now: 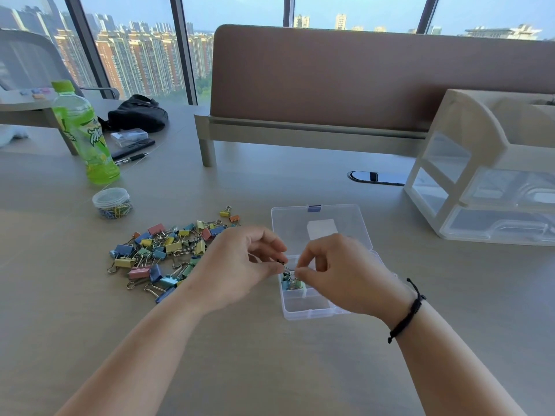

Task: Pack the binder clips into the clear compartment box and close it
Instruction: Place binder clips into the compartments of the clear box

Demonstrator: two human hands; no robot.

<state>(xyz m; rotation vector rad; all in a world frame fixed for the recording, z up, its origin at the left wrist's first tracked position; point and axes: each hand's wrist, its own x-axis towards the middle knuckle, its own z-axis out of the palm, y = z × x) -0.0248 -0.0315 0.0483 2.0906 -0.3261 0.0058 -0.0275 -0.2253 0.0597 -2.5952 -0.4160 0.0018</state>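
Note:
A pile of pastel binder clips (162,253) lies loose on the desk, left of centre. To its right sits the clear compartment box (300,307), its lid (318,226) laid back flat. A few blue and green clips (292,284) sit in one left compartment. My left hand (237,265) and my right hand (336,271) meet just above that compartment. Between them, both pinch the wire handles of a small binder clip (286,267) with thumb and fingertips. My right hand hides the box's right half.
A round tub of paper clips (111,202) and a green drink bottle (81,133) stand at the back left, with pens and a black pouch (138,114) behind. A white drawer organiser (486,175) stands at the right. A brown divider panel (360,79) runs across the back.

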